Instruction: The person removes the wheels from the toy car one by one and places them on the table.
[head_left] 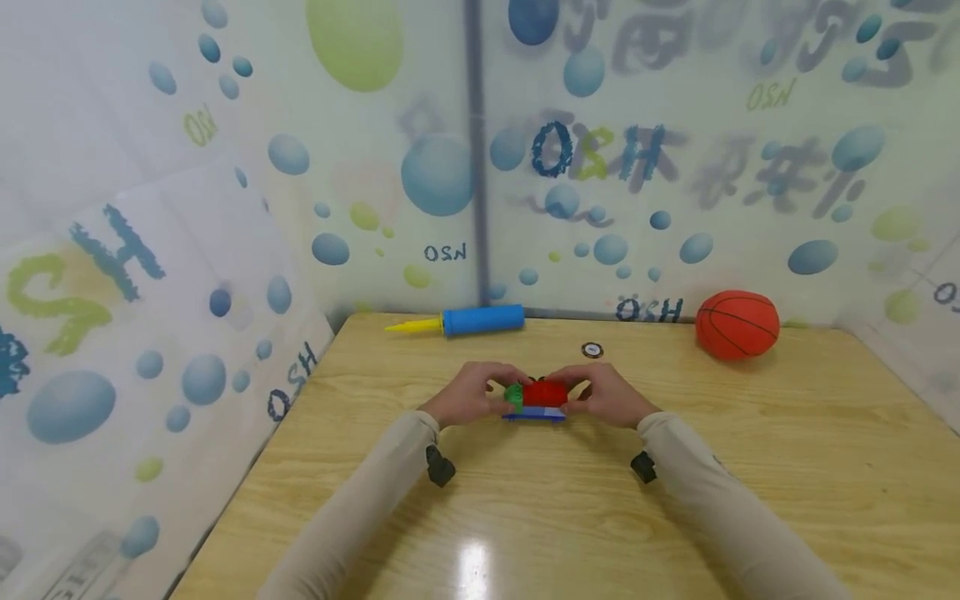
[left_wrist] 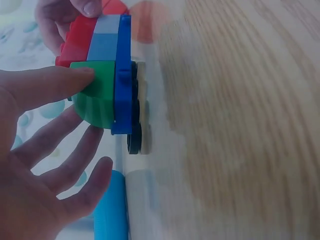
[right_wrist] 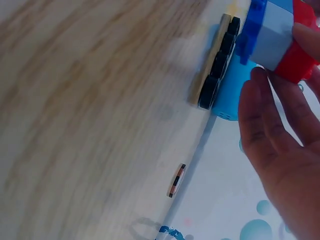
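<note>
A toy car of blocks stands on the wooden table, held between my two hands. It has a blue base, black wheels, a green block, a red block and a pale blue block. My left hand pinches the green end, thumb on top and the other fingers spread loosely behind it. My right hand grips the red end, with its fingers curled beside the pale blue block.
A blue air pump with a yellow nozzle lies at the table's far edge. An orange ball sits at the far right. A small round disc lies just beyond my hands. Bubble-patterned walls close the left and back sides.
</note>
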